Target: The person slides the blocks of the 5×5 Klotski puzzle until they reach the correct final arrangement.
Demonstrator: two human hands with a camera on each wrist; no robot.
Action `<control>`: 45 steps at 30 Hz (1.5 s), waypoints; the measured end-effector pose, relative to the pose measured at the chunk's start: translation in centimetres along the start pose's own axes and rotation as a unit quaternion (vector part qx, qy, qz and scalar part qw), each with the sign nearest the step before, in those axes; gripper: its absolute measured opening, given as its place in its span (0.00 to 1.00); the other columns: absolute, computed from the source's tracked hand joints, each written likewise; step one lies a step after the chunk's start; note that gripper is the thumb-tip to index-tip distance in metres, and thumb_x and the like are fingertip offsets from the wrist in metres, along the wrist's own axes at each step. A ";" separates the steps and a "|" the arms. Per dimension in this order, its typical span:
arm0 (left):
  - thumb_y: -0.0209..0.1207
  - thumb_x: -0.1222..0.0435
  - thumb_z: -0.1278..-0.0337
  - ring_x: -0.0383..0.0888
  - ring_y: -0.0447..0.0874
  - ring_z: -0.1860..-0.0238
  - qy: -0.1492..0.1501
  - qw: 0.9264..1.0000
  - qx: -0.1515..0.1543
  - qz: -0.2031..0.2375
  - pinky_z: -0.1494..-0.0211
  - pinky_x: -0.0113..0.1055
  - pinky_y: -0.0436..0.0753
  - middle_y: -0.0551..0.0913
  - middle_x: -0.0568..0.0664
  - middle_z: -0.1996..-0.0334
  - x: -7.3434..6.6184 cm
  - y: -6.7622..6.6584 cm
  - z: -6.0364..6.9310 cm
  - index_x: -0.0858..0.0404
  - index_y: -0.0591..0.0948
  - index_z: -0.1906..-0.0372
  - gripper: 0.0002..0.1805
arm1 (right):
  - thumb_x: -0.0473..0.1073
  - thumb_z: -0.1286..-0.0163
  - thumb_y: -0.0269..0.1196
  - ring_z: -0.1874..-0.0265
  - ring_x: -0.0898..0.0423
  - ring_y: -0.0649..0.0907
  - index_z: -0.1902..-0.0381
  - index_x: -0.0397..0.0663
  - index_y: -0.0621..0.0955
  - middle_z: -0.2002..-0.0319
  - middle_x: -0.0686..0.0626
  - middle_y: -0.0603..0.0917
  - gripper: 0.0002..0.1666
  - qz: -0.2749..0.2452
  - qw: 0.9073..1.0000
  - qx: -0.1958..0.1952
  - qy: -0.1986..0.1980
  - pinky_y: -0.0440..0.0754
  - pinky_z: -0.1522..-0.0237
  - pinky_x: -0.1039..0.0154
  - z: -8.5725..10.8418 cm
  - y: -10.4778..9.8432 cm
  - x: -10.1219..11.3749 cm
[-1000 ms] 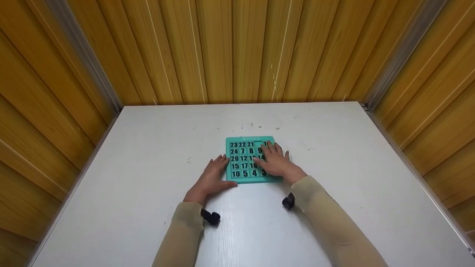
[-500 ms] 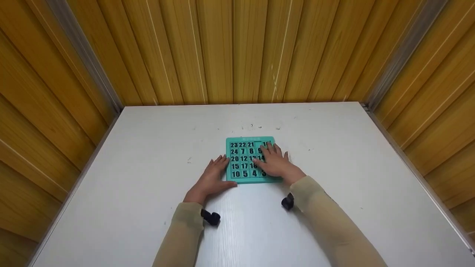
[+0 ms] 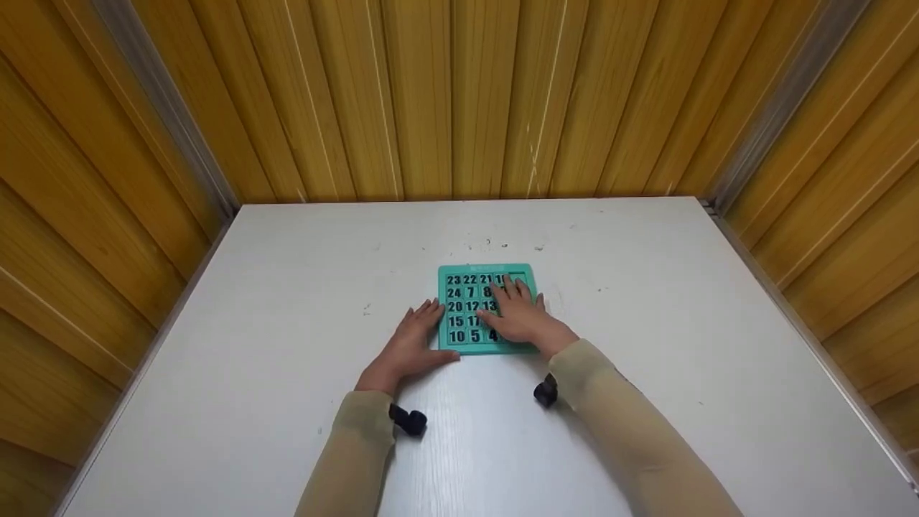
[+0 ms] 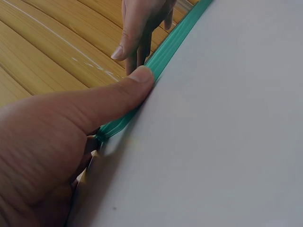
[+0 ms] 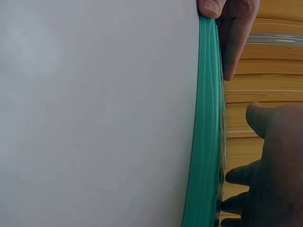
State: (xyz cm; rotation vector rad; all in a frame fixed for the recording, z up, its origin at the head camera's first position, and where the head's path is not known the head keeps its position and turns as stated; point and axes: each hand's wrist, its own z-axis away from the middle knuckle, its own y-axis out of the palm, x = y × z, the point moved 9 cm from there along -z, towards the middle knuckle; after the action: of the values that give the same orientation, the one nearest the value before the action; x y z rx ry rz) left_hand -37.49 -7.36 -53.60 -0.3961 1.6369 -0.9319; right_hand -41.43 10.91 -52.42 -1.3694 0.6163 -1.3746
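Approach lanes to the number board (image 3: 472, 314): over its far edge, and between the forearms (image 3: 639, 431).
Left hand (image 3: 411, 341) obstructs the near-left corner; right hand (image 3: 520, 318) covers much of the right half. Wall panels (image 3: 459, 100) bound the worktop (image 3: 682, 309) behind and at both sides.

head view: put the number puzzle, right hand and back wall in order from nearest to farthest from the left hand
1. Number puzzle: touching the left hand, just to its right.
2. Right hand: farther right, over the right part of the number puzzle.
3. Back wall: farthest, beyond the table.
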 end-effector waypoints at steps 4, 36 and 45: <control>0.75 0.48 0.48 0.53 0.48 0.15 0.006 1.000 -0.001 -0.010 0.11 0.51 0.44 0.59 0.55 0.18 -0.1 0.0 -0.2 0.61 0.63 0.20 0.53 | 0.69 0.21 0.46 0.16 0.37 0.41 0.16 0.49 0.50 0.15 0.39 0.40 0.49 -0.005 1.000 0.001 -0.004 0.39 0.21 0.24 0.1 0.0 0.1; 0.75 0.49 0.49 0.53 0.49 0.15 0.015 1.000 -0.003 -0.007 0.11 0.50 0.43 0.60 0.57 0.19 -0.2 0.0 -0.2 0.64 0.63 0.21 0.54 | 0.69 0.21 0.47 0.17 0.35 0.40 0.17 0.45 0.52 0.16 0.36 0.45 0.49 -0.003 1.000 0.006 -0.010 0.39 0.21 0.24 2.8 -1.0 -1.5; 0.75 0.49 0.49 0.54 0.49 0.15 0.020 1.000 -0.006 -0.005 0.11 0.51 0.43 0.59 0.58 0.19 -0.1 0.0 -0.2 0.65 0.63 0.21 0.54 | 0.68 0.21 0.47 0.17 0.35 0.39 0.17 0.45 0.52 0.16 0.37 0.44 0.48 -0.006 1.000 0.004 -0.004 0.39 0.21 0.24 1.4 -1.1 -2.0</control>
State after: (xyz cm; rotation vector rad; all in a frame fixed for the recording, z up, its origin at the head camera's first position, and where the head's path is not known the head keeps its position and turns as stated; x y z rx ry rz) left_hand -37.63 -7.24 -53.51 -0.3964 1.6786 -0.9435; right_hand -40.89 13.46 -51.92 -1.3731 0.5969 -1.3779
